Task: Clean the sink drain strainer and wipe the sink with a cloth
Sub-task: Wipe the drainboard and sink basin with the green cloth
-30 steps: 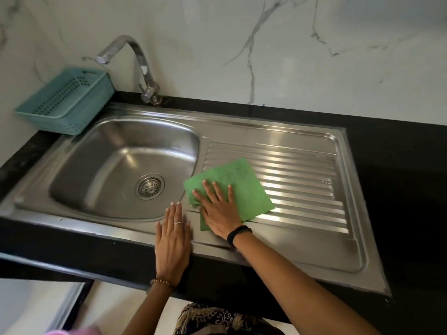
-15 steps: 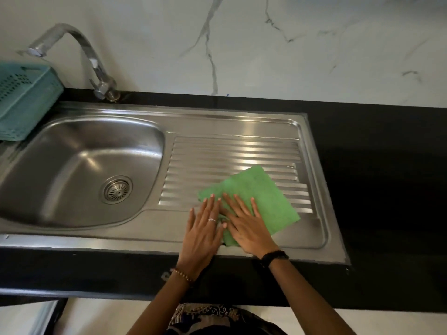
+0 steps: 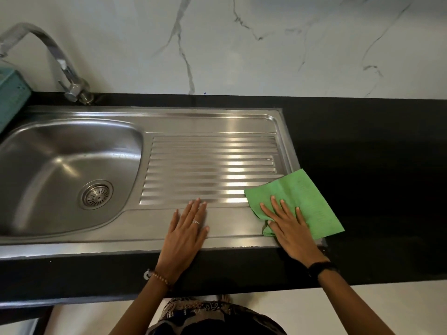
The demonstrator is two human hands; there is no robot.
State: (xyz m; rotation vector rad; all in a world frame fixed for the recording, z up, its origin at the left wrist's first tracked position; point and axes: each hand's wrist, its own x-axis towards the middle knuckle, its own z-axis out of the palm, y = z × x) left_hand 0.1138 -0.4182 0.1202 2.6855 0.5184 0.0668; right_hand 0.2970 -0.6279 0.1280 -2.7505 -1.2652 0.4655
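A steel sink (image 3: 208,117) with a ribbed drainboard is set in a black counter. Its round drain strainer (image 3: 97,195) sits in the bottom of the basin at the left. A green cloth (image 3: 304,197) lies over the drainboard's right front corner and partly on the counter. My right hand (image 3: 290,228) presses flat on the cloth's near left part, fingers spread. My left hand (image 3: 186,230) rests flat and empty on the sink's front rim, fingers apart, to the left of the cloth.
A curved chrome tap (image 3: 60,66) stands behind the basin. A teal plastic basket (image 3: 11,97) shows at the left edge. The black counter (image 3: 375,153) runs on to the right, with a marble wall (image 3: 242,44) behind it.
My right hand has slid the green cloth rightward along the drainboard to its right front corner. My left hand followed along the front rim and now lies apart from the cloth.
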